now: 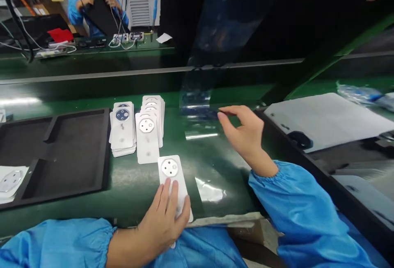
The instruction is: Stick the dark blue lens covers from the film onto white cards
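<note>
My left hand [164,214] rests on the near end of a white plastic card [172,175] with a round three-hole part at its far end, pressing it flat on the green belt with fingers laid over it. My right hand [244,134] is raised over the belt, thumb and forefinger pinched on the edge of a clear plastic film [197,110] that stands up and reflects light. Two stacks of the same white cards [123,130] [150,122] lie just beyond the left hand.
A black foam tray [58,153] lies at the left with a white card [9,179] in its corner. A white sheet [326,118] on a black frame sits at the right. A large dark panel [246,17] stands behind. Another person in blue [92,1] works at the far bench.
</note>
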Demonstrator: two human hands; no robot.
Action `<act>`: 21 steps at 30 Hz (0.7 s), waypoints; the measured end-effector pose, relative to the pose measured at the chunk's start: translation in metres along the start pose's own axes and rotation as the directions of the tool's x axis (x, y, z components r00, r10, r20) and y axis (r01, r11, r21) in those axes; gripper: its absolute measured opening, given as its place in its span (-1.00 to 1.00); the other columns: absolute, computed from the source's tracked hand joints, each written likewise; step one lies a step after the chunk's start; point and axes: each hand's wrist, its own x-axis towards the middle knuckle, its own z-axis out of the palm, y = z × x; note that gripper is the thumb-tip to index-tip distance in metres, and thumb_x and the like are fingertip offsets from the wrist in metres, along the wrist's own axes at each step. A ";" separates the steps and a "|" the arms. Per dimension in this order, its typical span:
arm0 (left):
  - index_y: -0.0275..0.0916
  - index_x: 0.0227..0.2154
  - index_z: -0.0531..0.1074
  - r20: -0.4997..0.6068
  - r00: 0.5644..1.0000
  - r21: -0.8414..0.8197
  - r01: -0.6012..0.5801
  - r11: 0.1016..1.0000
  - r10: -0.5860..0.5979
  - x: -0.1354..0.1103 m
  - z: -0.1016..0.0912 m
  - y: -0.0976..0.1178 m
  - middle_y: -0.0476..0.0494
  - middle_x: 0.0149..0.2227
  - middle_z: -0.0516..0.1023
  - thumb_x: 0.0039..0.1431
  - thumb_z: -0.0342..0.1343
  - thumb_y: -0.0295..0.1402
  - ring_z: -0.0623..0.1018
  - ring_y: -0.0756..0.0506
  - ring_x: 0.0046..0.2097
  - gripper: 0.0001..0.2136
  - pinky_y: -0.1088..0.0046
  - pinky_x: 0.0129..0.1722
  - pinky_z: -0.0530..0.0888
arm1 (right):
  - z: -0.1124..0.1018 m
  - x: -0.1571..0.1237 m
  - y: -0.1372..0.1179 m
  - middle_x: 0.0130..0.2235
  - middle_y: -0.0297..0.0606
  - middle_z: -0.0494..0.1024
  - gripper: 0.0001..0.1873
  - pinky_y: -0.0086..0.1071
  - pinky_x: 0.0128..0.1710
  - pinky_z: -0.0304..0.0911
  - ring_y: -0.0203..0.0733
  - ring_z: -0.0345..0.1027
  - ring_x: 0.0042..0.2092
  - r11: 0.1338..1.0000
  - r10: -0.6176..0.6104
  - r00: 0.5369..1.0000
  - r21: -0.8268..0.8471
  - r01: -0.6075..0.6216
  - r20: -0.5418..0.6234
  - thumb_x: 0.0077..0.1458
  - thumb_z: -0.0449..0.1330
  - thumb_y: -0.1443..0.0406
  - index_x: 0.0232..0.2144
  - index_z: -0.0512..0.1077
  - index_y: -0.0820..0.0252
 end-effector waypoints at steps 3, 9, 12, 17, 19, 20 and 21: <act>-0.41 0.09 0.38 -0.087 0.996 -0.015 -0.037 0.999 0.035 0.001 0.002 0.004 -0.54 0.07 0.52 0.25 0.11 -0.35 0.54 -0.46 0.10 -0.62 0.02 0.05 0.46 | 0.000 -0.005 -0.013 -0.23 -0.17 0.59 -0.88 -0.05 -0.06 0.42 0.00 0.52 -0.13 0.998 0.033 0.994 0.054 -0.028 -0.101 0.18 0.26 0.18 -0.28 0.49 0.08; -0.37 0.06 0.45 -0.110 0.994 -0.050 -0.027 0.998 0.021 0.003 0.000 0.004 -0.39 0.03 0.57 0.30 0.02 -0.41 0.60 -0.36 0.01 -0.68 0.14 -0.12 0.54 | 0.003 -0.026 -0.046 -0.04 -0.18 0.56 -0.76 -0.14 -0.08 0.45 -0.02 0.49 -0.02 0.637 0.298 0.752 0.464 -0.615 0.587 0.07 0.38 0.10 -0.38 0.48 0.09; -0.39 0.07 0.45 -0.104 0.994 -0.052 -0.029 0.998 0.023 0.003 0.000 0.005 -0.39 0.02 0.57 0.31 0.03 -0.39 0.60 -0.36 -0.01 -0.67 0.12 -0.09 0.52 | 0.013 -0.049 -0.060 -0.13 -0.18 0.56 -0.71 -0.24 -0.12 0.40 -0.14 0.46 -0.13 0.578 0.206 0.536 0.340 -0.742 0.819 0.05 0.40 0.08 -0.45 0.51 0.15; -0.41 0.12 0.41 -0.052 0.998 -0.059 -0.038 0.998 0.035 0.001 0.000 0.006 -0.42 0.06 0.54 0.34 0.00 -0.35 0.57 -0.35 0.02 -0.63 0.11 -0.07 0.51 | 0.020 -0.069 -0.069 -0.37 -0.31 0.49 -0.69 -0.36 -0.37 0.33 -0.29 0.33 -0.40 0.608 0.183 0.336 0.162 -0.778 0.924 0.13 0.32 0.04 -0.38 0.49 0.17; -0.41 0.13 0.40 -0.050 0.998 -0.068 -0.036 0.997 0.033 0.001 -0.001 0.006 -0.42 0.05 0.54 0.34 0.00 -0.33 0.56 -0.36 0.02 -0.62 0.11 -0.07 0.51 | 0.015 -0.064 -0.068 -0.31 -0.28 0.53 -0.72 -0.34 -0.30 0.38 -0.26 0.40 -0.33 0.673 0.185 0.336 0.130 -0.728 0.924 0.15 0.31 0.07 -0.30 0.50 0.16; -0.41 0.13 0.40 -0.049 0.998 -0.074 -0.037 0.997 0.034 0.001 -0.001 0.006 -0.41 0.05 0.54 0.34 0.01 -0.33 0.56 -0.36 0.02 -0.62 0.10 -0.07 0.51 | 0.012 -0.060 -0.066 -0.26 -0.25 0.55 -0.73 -0.32 -0.25 0.41 -0.23 0.43 -0.28 0.696 0.175 0.323 0.115 -0.709 0.930 0.15 0.31 0.08 -0.24 0.51 0.15; -0.40 0.14 0.40 -0.045 0.998 -0.080 -0.039 0.996 0.036 0.000 -0.001 0.005 -0.41 0.05 0.54 0.34 0.01 -0.33 0.56 -0.36 0.02 -0.62 0.10 -0.07 0.51 | 0.009 -0.055 -0.065 -0.22 -0.24 0.56 -0.72 -0.30 -0.21 0.43 -0.21 0.46 -0.24 0.710 0.160 0.296 0.098 -0.697 0.942 0.14 0.32 0.10 -0.18 0.51 0.14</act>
